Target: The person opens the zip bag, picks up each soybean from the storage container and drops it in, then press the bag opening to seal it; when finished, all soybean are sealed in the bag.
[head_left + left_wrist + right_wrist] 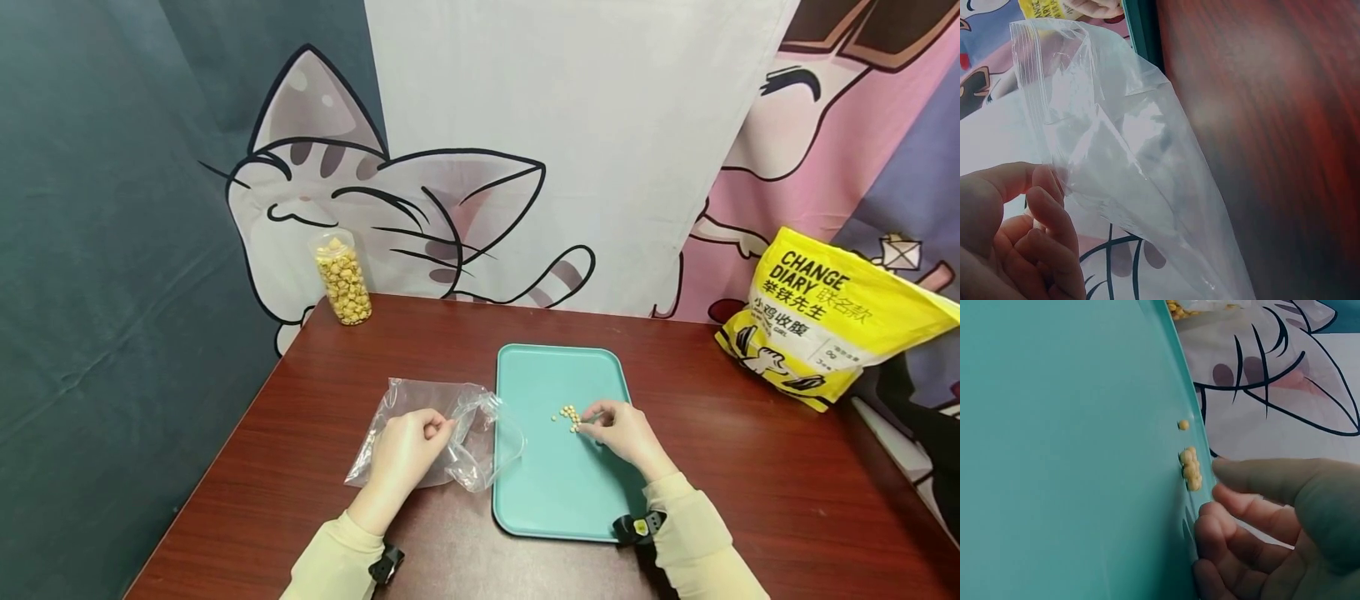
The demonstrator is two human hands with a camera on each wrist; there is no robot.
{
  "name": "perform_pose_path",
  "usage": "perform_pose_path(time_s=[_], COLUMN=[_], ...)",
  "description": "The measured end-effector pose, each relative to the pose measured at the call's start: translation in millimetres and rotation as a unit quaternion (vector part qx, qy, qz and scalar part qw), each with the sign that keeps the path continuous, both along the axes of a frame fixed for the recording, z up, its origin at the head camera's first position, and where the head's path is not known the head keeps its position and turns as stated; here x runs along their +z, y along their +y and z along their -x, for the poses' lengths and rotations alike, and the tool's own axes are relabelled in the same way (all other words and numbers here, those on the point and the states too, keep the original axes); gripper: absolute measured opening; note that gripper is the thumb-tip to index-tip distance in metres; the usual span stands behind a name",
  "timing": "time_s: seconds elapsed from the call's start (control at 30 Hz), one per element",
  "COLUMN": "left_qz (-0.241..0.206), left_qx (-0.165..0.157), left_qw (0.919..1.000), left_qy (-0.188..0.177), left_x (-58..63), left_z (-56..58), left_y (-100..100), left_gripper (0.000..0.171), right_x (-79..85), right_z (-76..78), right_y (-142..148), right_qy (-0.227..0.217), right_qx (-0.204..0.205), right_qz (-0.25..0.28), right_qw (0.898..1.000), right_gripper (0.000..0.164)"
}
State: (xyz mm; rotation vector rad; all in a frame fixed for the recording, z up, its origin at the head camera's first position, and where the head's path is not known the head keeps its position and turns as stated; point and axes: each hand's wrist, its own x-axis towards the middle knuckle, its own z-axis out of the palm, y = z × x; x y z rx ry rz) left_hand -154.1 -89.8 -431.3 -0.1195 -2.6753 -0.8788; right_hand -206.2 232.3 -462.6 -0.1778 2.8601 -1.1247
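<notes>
My left hand (411, 442) pinches the rim of a clear zip bag (1129, 137) between thumb and fingers. The bag (472, 433) stands partly open, its mouth overlapping the left edge of a turquoise tray (555, 508). A small cluster of round yellow soybeans (567, 412) lies on the tray, with a single bean (1183, 425) apart from the rest. Over the tray, my right hand (621, 429) is right beside the cluster. In the right wrist view its thumb and forefinger are slightly apart with nothing showing between them, the other fingers loosely bent.
At the table's back left corner stands a clear jar (345, 283) filled with yellow popcorn-like pieces. A large yellow printed pouch (817, 317) stands at the back right. A cat-printed cloth (465, 225) hangs behind the dark red wooden table (247, 500).
</notes>
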Motion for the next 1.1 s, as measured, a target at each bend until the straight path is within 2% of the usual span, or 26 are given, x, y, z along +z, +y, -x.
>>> perform_pose_path(time_s=[0.47, 0.87, 1.1], left_qz=[0.004, 0.001, -0.003], left_qx=[-0.002, -0.001, 0.0], left_qw=[1.0, 1.0, 1.0], left_qy=[0.007, -0.003, -0.002], left_x=[-2.2, -1.9, -1.6], left_z=[-0.7, -1.3, -0.7], left_y=[-1.7, -0.4, -0.4], left_gripper=[0.02, 0.018, 0.019], right_x=[-4.7, -3.1, -0.6], right_z=[7.0, 5.6, 4.6], right_y=[-1.6, -3.9, -3.7], right_qy=[-0.012, -0.021, 0.002], right_qx=[0.002, -0.004, -0.001], right_qz=[-0.039, -0.039, -0.031], right_qw=[0.999, 0.999, 1.0], right_gripper=[0.009, 0.007, 0.006])
